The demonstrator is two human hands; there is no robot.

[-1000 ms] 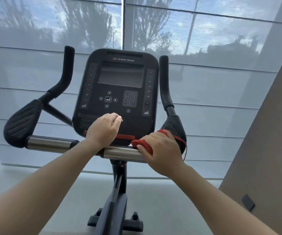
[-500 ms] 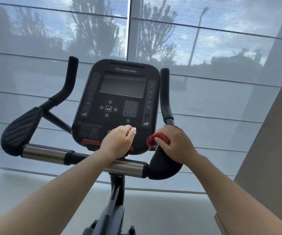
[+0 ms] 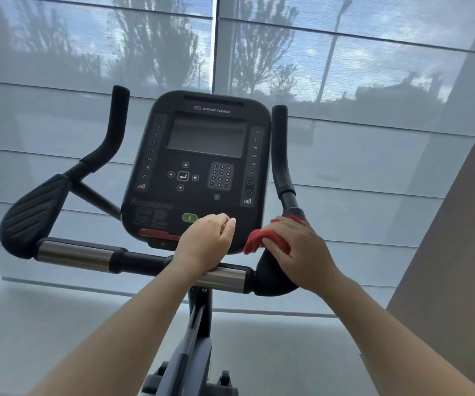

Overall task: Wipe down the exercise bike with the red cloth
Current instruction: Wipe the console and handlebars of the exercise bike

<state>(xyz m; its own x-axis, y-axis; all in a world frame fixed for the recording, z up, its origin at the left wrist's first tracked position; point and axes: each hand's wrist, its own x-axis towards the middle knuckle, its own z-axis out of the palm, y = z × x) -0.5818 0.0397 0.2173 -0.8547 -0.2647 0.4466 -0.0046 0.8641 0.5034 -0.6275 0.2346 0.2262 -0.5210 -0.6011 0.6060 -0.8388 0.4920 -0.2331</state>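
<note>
A black exercise bike fills the middle of the view, with its console point(image 3: 199, 167) facing me and a chrome-and-black handlebar point(image 3: 76, 254) running across below it. My right hand point(image 3: 299, 250) presses the bunched red cloth point(image 3: 255, 240) onto the black right elbow pad point(image 3: 273, 278) at the base of the right upright grip point(image 3: 280, 150). My left hand point(image 3: 206, 242) is loosely curled, its wrist resting on the handlebar in front of the console's lower edge, holding nothing.
The left elbow pad point(image 3: 33, 212) and left upright grip point(image 3: 113, 127) stick out to the left. The bike's centre post point(image 3: 199, 312) drops to the grey floor. A shaded window wall point(image 3: 345, 81) stands just behind, a brown wall point(image 3: 459, 238) to the right.
My right hand has carried the red cloth from the chrome bar end up onto the right elbow pad. My view has tilted up a little, so the bike sits lower. The left hand has stayed by the console.
</note>
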